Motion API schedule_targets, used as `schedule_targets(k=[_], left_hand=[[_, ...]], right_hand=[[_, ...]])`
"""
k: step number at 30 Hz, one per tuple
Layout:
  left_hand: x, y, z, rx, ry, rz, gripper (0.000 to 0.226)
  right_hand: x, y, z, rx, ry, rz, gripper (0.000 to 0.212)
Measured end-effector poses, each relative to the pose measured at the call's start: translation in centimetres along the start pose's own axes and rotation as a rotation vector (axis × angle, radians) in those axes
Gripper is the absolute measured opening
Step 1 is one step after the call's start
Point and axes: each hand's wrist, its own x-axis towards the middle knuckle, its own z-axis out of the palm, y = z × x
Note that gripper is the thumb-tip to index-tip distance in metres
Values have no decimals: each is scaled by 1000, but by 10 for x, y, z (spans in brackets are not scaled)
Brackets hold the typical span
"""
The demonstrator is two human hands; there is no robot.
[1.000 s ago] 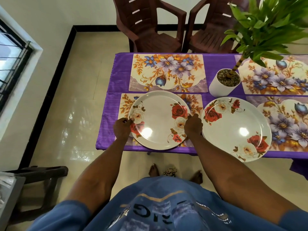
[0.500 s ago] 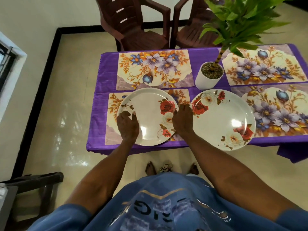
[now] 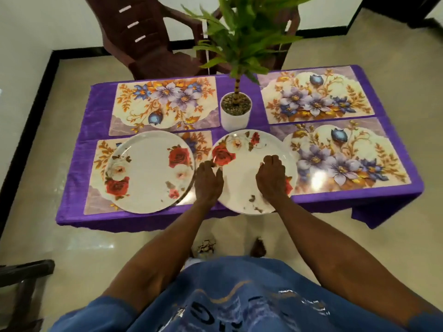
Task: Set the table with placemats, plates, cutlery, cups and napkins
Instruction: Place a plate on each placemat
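Centre of frame: both hands on the round white rose-printed plate [image 3: 249, 161], which sits on the purple tablecloth [image 3: 76, 171] at the near table edge, overlapping the lower-right floral placemat [image 3: 345, 159]. Left hand [image 3: 208, 180] grips the plate's left rim, thumb on top. Right hand [image 3: 272, 178] lies on the plate's right side, fingers curled; it seems to hold the rim, though the fingertips are hidden. Left of centre: a second rose-printed plate [image 3: 148, 173] rests on the lower-left floral placemat [image 3: 100, 159]. Two more floral placemats [image 3: 165, 101] lie bare across the upper table, either side of a white potted green plant [image 3: 236, 111]. Upper left: dark brown plastic chair [image 3: 143, 44].
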Motion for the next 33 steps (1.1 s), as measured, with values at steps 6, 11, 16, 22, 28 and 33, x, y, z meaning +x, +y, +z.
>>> schedule_targets(k=[6, 11, 16, 22, 28, 33], left_hand=[[-14, 28, 19, 174, 152, -253, 45], [-11, 21, 18, 185, 91, -423, 42], [-2, 17, 10, 167, 76, -460, 37], [-1, 15, 6, 109, 106, -443, 30], [-4, 11, -1, -71, 105, -509, 33], [-7, 21, -6, -290, 237, -521, 32]], right_hand=[[12, 61, -28, -65, -135, 92, 36], [15, 86, -30, -69, -228, 174, 39], [15, 93, -30, 63, -265, 181, 39], [19, 87, -34, 120, -242, 247, 32], [14, 83, -41, 253, -207, 354, 35], [12, 79, -45, 414, -167, 433, 42]])
